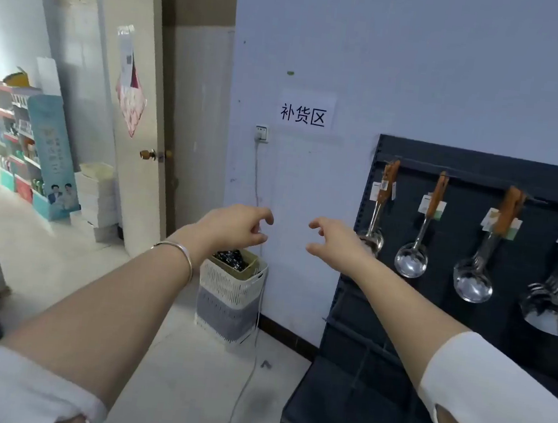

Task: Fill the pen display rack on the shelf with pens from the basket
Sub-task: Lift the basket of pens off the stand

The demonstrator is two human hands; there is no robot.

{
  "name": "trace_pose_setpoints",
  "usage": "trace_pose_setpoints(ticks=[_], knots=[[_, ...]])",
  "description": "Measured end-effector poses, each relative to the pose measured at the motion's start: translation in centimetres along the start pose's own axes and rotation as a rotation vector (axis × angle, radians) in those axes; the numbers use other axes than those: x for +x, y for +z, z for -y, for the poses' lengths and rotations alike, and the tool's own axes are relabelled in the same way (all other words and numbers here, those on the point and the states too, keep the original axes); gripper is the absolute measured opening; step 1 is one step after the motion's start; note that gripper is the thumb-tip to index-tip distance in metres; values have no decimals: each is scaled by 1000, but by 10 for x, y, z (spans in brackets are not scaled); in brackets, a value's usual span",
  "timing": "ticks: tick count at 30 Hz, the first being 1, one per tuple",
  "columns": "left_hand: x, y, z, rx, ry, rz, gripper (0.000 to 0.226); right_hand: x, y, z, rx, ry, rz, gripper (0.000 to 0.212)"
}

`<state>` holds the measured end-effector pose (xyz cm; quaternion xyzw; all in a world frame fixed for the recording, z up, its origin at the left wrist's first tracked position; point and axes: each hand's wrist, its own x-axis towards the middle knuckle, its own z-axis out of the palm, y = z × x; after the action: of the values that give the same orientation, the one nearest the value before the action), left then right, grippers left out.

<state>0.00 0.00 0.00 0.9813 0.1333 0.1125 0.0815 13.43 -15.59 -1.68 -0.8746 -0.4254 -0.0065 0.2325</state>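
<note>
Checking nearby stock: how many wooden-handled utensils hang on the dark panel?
4, hung in a row on the dark panel: first ladle behind the right hand, second ladle, third ladle, fourth utensil at the right edge. More may be stacked behind or off-frame.

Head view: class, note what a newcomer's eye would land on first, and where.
Two empty hands reach out mid-frame, the left hand and right hand apart, fingers loosely curled. Below the left hand a white basket of dark pens stands on the floor by the wall. At right, shiny ladles hang on a dark panel, with a paper sign on the wall above the hands.
</note>
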Motion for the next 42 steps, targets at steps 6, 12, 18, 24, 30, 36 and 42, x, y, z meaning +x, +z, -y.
trace_pose_setpoints(ticks=[6, 12, 18, 24, 30, 36, 42], knots=[[-12, 56, 33, -27, -69, 95, 34, 10, 61, -16, -48, 26, 116, 48], [-2, 119, 90, -55, -141, 173, 34, 37, 138, -32, -49, 27, 251, 46], [58, 149, 156, -105, -156, 173, 33, 117, 189, -31, -18, 39, 267, 46], [139, 176, 228, -162, -136, 183, 33, 210, 240, -37, 54, 112, 259, 41], [208, 220, 280, -186, -171, 189, 35, 288, 303, -61, 95, 183, 325, 42], [280, 271, 335, -143, -210, 223, 37, 375, 359, -89, 117, 160, 331, 40], [346, 308, 400, -136, -267, 247, 39, 458, 411, -102, 150, 207, 356, 38]])
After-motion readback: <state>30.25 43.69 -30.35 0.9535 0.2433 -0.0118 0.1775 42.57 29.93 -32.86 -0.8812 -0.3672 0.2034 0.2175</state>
